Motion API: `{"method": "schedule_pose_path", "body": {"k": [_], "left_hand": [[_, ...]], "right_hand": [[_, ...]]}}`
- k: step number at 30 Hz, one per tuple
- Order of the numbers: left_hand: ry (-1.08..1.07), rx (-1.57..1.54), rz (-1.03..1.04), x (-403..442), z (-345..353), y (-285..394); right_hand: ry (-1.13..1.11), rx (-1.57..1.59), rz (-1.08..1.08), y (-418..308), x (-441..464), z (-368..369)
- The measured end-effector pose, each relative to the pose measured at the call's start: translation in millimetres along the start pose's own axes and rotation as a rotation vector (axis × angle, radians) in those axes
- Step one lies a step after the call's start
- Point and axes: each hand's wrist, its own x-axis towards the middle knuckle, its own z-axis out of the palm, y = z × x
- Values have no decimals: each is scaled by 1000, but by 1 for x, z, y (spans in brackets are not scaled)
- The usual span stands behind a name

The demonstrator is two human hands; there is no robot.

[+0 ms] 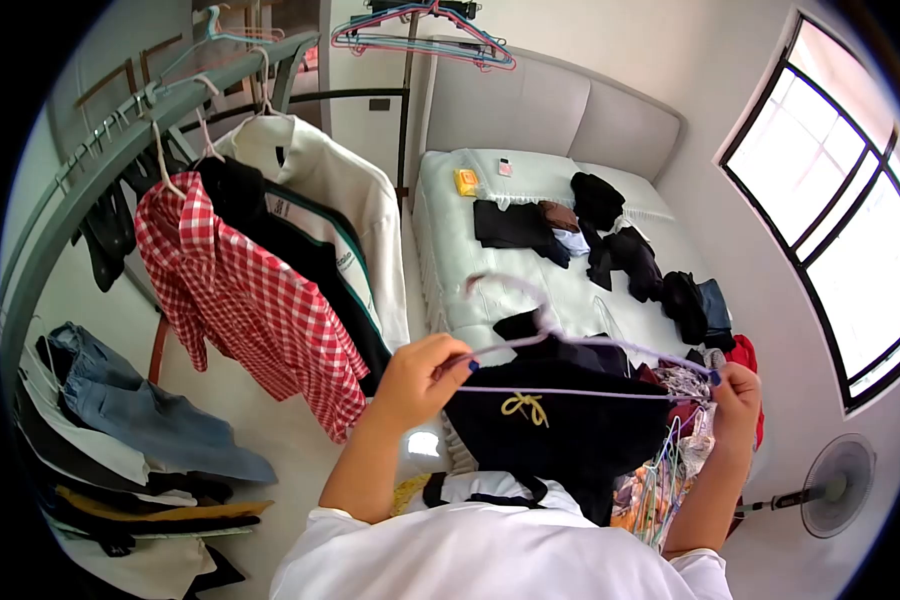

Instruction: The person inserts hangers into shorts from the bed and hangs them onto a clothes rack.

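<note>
Both hands grip a pale purple hanger (580,393), one at each end, held out in front of my chest. My left hand (420,378) pinches its left corner, thumb and fingers closed. At the opposite corner my right hand (734,398) is closed on it too. The hook end looks blurred and points away from me. A black garment with a yellow drawstring bow (560,430) shows behind and below the bar. Whether it hangs on the hanger or lies beneath it, I cannot tell.
Left, a rack carries a red checked shirt (245,290), a white jacket (375,195) and jeans (140,400). Dark folded clothes (515,225) lie on the bed (460,260). More hangers (660,480) are at my right, near a fan (838,487).
</note>
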Motion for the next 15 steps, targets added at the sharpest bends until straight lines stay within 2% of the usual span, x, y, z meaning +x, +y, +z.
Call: {"method": "schedule_pose_path", "body": {"k": [1, 5, 7, 9, 13, 15], "left_hand": [[40, 65, -38, -5, -6, -4], [149, 148, -27, -43, -44, -19], [160, 107, 8, -63, -65, -2], [133, 40, -105, -79, -87, 23], [210, 39, 10, -104, -126, 64], [252, 3, -8, -122, -143, 75]], "right_hand": [[-7, -7, -75, 2, 1, -11], [29, 63, -155, -24, -8, -28], [33, 68, -186, -36, -13, -21], [17, 115, -192, -53, -9, -8], [-112, 248, -202, -77, 4, 20], [-156, 285, -202, -87, 2, 34]]}}
